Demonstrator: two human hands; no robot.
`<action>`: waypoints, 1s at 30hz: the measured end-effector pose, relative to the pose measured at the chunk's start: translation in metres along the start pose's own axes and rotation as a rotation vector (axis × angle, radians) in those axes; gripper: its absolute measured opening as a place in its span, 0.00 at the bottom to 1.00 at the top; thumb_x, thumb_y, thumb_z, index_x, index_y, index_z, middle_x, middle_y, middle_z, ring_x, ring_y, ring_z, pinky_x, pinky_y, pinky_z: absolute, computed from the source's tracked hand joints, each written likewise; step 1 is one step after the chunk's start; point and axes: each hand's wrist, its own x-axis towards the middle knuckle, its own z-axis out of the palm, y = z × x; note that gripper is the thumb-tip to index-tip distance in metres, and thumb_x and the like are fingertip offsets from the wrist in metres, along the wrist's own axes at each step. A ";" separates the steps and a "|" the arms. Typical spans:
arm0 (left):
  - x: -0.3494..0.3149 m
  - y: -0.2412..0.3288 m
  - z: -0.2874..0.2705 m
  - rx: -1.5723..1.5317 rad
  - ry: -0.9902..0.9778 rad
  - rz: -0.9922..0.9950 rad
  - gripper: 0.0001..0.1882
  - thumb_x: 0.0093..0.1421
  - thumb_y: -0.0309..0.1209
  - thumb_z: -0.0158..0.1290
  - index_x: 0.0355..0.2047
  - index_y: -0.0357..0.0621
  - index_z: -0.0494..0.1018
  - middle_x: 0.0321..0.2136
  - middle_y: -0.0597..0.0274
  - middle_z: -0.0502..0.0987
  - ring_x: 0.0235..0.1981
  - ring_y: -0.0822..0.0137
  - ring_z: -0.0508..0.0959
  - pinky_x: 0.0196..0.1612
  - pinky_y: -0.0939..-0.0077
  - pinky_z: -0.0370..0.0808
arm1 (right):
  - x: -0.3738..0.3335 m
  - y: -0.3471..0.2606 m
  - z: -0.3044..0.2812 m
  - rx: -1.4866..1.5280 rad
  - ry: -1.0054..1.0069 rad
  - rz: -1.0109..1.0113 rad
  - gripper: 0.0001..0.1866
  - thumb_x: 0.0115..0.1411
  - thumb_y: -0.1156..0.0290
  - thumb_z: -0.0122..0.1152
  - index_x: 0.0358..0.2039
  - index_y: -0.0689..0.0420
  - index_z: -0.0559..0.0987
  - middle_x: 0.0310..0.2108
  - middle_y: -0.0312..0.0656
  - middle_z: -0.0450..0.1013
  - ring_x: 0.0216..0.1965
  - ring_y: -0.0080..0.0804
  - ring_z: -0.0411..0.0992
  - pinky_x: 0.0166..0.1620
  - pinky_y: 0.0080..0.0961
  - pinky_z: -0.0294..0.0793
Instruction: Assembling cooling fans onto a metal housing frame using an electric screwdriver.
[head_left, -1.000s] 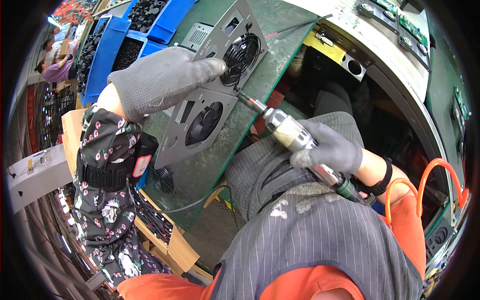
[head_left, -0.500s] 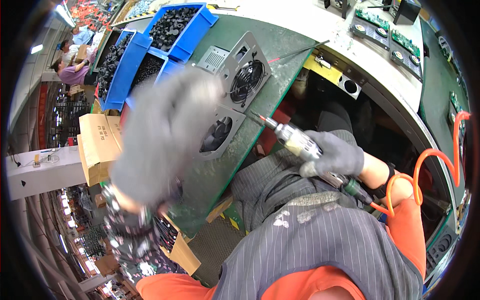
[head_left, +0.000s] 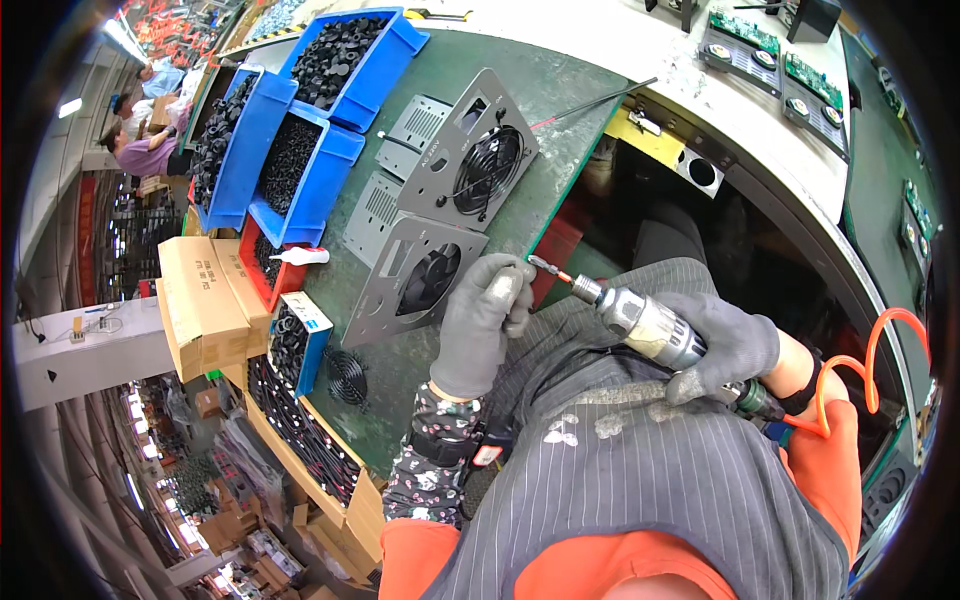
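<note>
Near center, left hand: gray glove, fingers curled in narrow, just beside bit tip; can't tell if touching or pinching anything.
Right hand: at 3 o'clock, gray glove, wrapped around driver.
Driver: in right hand, right of center, nose tilted toward 10 o'clock; orange hose off rear end, coiling at 3 o'clock.
Panels: 2 gray metal, tilted, on green tabletop; upper panel at 12 o'clock, lower panel at 10 o'clock, each with black fan in cutout.
Loose black fan: 8 o'clock, tabletop.
Blue bins: 3, 10 to 11 o'clock, small black parts inside.
White bottle: 9 to 10 o'clock, by red bin.
Cardboard box: 9 o'clock.
Cable carton: 8 o'clock, black cables inside.
Circuit boards: 2 o'clock, green.
</note>
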 end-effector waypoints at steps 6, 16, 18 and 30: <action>0.008 0.009 -0.007 -0.088 -0.216 0.171 0.22 0.66 0.43 0.45 0.17 0.45 0.65 0.17 0.67 0.65 0.18 0.72 0.62 0.20 0.77 0.56 | -0.001 -0.001 0.003 0.090 -0.031 -0.077 0.41 0.43 0.59 0.79 0.55 0.61 0.69 0.37 0.42 0.76 0.37 0.29 0.75 0.43 0.28 0.75; 0.012 0.008 -0.005 -0.249 -0.302 -0.058 0.29 0.67 0.44 0.37 0.08 0.53 0.53 0.06 0.69 0.53 0.10 0.70 0.55 0.15 0.74 0.53 | 0.004 -0.002 0.001 0.163 -0.130 -0.104 0.39 0.44 0.65 0.77 0.55 0.62 0.69 0.36 0.42 0.77 0.35 0.26 0.74 0.40 0.26 0.76; 0.013 0.010 -0.004 -0.277 -0.295 -0.060 0.29 0.68 0.42 0.39 0.09 0.52 0.54 0.07 0.69 0.55 0.10 0.71 0.55 0.16 0.75 0.53 | 0.006 -0.001 0.002 0.174 -0.124 -0.120 0.39 0.44 0.66 0.77 0.55 0.62 0.69 0.35 0.41 0.77 0.34 0.25 0.74 0.40 0.26 0.76; 0.012 0.032 0.012 0.606 -0.037 -0.030 0.20 0.66 0.40 0.42 0.18 0.44 0.66 0.14 0.66 0.63 0.15 0.72 0.61 0.22 0.78 0.58 | 0.000 -0.010 0.002 -0.054 -0.028 -0.127 0.37 0.43 0.61 0.75 0.53 0.60 0.70 0.34 0.46 0.77 0.36 0.39 0.78 0.42 0.31 0.76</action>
